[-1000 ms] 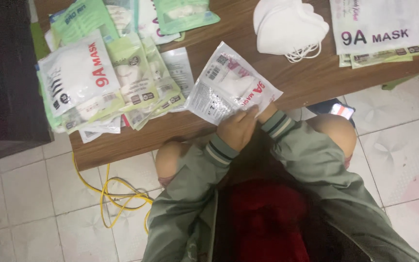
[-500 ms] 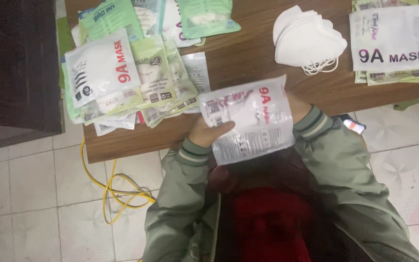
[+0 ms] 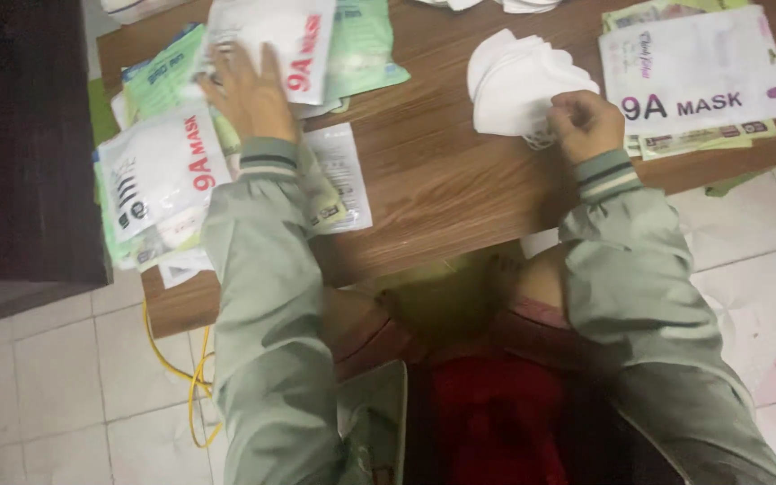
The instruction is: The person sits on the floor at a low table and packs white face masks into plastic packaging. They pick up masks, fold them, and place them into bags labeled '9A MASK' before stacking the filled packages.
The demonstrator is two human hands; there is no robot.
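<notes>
Wood-grain brown tabletop (image 3: 442,180) fills the upper part of the view, with pale floor tiles (image 3: 56,395) below it and 1 looped yellow cable (image 3: 186,386) lying on them.

At the table's left end lies an untidy heap of flat plastic mask packets; how many are in it cannot be counted, but 2 white ones with red lettering stand out. The left hand (image 3: 246,88) lies flat, fingers spread and open, pressing down on the upper white packet with red lettering (image 3: 276,36), gripping nothing. The lower white packet with red lettering (image 3: 165,166) sits just beside that sleeve, and green-tinted packets (image 3: 361,54) show beneath and around both.

Right of centre, 1 stack of folded white face masks (image 3: 518,85) rests on the bare wood; its single layers cannot be counted. The right hand (image 3: 586,121) is curled at the stack's lower right edge, fingertips pinched on the masks' thin ear loops. Just beside that hand, at the table's right end, 1 large white packet with dark lettering (image 3: 693,67) tops a few thinner packets.
</notes>
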